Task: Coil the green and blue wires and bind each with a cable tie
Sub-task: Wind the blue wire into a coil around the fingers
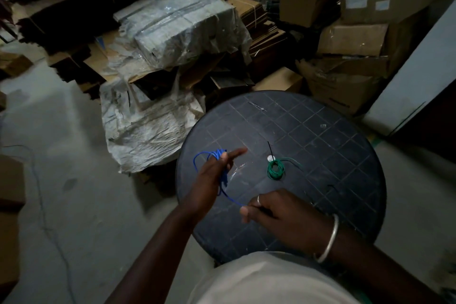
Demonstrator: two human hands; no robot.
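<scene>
Left hand (pixel 212 175) grips looped blue wire (pixel 223 180); right hand (pixel 276 212) pinches its tail.

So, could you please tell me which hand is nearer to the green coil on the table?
The left hand, beside the green coil and holding the blue wire. The right hand is nearer the person.

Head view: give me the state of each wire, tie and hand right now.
Green wire: coiled, lying on the table, black tie sticking out of it.
Blue wire: partly coiled around the left hand, tail stretched to the right hand, not tied.
Spare tie: lying loose at the table's far edge.
Left hand: holding the blue loops.
Right hand: grip pinching the blue tail.
</scene>
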